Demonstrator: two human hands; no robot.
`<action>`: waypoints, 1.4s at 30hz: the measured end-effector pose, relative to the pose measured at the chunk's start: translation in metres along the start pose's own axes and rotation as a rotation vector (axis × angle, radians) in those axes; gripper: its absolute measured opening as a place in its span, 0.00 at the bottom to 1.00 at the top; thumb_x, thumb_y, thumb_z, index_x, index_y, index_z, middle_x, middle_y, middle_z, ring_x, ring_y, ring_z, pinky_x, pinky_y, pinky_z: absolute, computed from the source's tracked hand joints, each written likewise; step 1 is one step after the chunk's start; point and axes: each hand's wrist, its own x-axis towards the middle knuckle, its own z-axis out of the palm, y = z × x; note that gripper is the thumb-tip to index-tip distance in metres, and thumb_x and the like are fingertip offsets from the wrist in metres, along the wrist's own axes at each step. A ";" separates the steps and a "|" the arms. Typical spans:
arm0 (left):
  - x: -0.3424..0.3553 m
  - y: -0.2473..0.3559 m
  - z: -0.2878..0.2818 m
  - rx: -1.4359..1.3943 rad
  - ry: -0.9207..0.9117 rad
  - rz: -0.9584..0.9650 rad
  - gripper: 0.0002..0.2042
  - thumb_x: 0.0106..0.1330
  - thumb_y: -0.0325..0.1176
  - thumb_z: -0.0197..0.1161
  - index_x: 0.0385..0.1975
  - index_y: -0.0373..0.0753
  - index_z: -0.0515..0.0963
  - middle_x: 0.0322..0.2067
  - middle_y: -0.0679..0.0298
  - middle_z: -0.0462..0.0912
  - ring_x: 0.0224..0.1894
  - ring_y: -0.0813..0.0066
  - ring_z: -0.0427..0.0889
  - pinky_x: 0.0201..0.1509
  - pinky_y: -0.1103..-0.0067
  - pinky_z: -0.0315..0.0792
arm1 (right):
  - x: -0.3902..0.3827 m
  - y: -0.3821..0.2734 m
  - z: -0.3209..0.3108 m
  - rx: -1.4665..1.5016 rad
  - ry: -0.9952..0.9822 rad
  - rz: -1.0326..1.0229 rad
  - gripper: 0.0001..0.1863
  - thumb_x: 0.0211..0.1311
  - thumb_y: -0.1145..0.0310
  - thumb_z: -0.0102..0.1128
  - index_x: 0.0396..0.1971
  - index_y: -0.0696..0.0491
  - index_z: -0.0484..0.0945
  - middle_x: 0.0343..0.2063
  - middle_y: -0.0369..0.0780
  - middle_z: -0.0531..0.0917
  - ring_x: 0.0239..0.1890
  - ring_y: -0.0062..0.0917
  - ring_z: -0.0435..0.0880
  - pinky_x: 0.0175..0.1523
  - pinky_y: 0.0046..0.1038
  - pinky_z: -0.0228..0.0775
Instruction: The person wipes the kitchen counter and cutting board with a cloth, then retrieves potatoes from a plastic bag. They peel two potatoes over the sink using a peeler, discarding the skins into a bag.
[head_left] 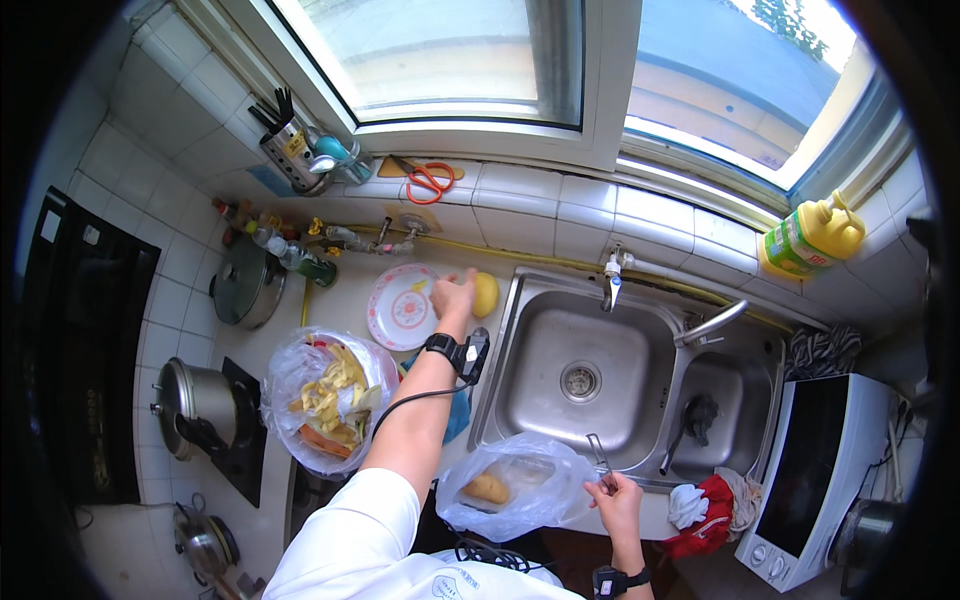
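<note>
My left hand (pixel 455 295) reaches over the right side of a white plate (pixel 377 318) with a pink pattern. Its thumb and fingers are apart, with nothing visibly gripped. Close beside the thumb lies a round yellow potato, apparently peeled (pixel 486 296). Lower right, my right hand (pixel 617 500) is closed around a wire-framed metal peeler (pixel 597 452), its head pointing up toward the sink. Against that hand is the edge of a clear plastic bag (pixel 545 470). Inside the bag lies a brown unpeeled potato (pixel 487 488).
A bag-lined bin (pixel 285 385) holds peelings left of my forearm. A double steel sink (pixel 510 380) fills the middle right. Pots (pixel 195 400) stand left; a white microwave (pixel 860 410) and cloths (pixel 712 510) are right. Orange scissors (pixel 430 182) lie on the ledge.
</note>
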 end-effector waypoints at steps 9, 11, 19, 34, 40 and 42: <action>0.052 -0.047 -0.014 0.181 0.227 -0.075 0.14 0.62 0.26 0.61 0.48 0.36 0.79 0.54 0.48 0.77 0.61 0.45 0.70 0.66 0.61 0.66 | 0.017 -0.002 -0.005 -0.013 -0.016 0.000 0.17 0.54 0.80 0.74 0.19 0.61 0.69 0.17 0.32 0.72 0.20 0.12 0.70 0.24 0.21 0.72; 0.065 -0.064 -0.004 0.134 0.143 -0.149 0.13 0.65 0.26 0.58 0.48 0.32 0.79 0.53 0.45 0.78 0.59 0.45 0.74 0.64 0.58 0.69 | 0.017 -0.001 -0.007 -0.042 -0.031 0.000 0.15 0.55 0.81 0.72 0.19 0.60 0.71 0.17 0.32 0.72 0.21 0.13 0.71 0.25 0.22 0.72; 0.011 -0.029 -0.017 -0.027 0.207 0.002 0.10 0.57 0.32 0.72 0.33 0.31 0.84 0.31 0.46 0.87 0.36 0.51 0.88 0.39 0.63 0.80 | 0.018 -0.016 -0.009 -0.016 -0.062 -0.074 0.17 0.54 0.80 0.73 0.19 0.59 0.69 0.16 0.30 0.70 0.19 0.12 0.70 0.23 0.21 0.71; -0.204 -0.040 -0.338 0.170 0.281 0.567 0.08 0.64 0.27 0.66 0.41 0.36 0.86 0.42 0.57 0.85 0.40 0.67 0.86 0.45 0.75 0.78 | 0.010 -0.037 0.023 -0.241 -0.254 -0.298 0.14 0.50 0.75 0.76 0.24 0.62 0.75 0.15 0.38 0.75 0.16 0.19 0.75 0.24 0.26 0.71; -0.269 -0.081 -0.266 -0.128 -0.605 0.599 0.07 0.61 0.22 0.66 0.38 0.35 0.85 0.37 0.58 0.86 0.38 0.60 0.85 0.43 0.74 0.78 | 0.015 -0.011 0.040 -0.318 -0.273 -0.295 0.15 0.46 0.76 0.77 0.22 0.62 0.74 0.16 0.43 0.77 0.18 0.31 0.75 0.27 0.31 0.71; -0.273 -0.101 -0.211 0.026 -0.810 0.800 0.09 0.58 0.22 0.65 0.39 0.36 0.84 0.39 0.58 0.85 0.42 0.57 0.85 0.45 0.73 0.78 | 0.017 0.005 0.049 -0.360 -0.249 -0.375 0.16 0.45 0.76 0.77 0.21 0.61 0.73 0.17 0.43 0.77 0.19 0.32 0.76 0.29 0.32 0.71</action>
